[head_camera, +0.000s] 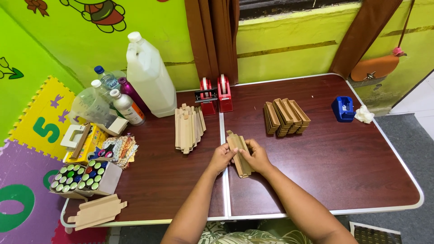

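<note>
Head view: at frame centre, your left hand point(221, 157) and right hand point(257, 157) have fingers closed around a flat cardboard piece point(239, 156) on the surface point(343, 167); keep its edges aligned, pressing evenly.

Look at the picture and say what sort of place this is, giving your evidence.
Probably a children's playroom or home craft corner: foam number mats on the floor, a cartoon painting on the green wall, and a folding table where both hands hold a cardboard piece.
</note>
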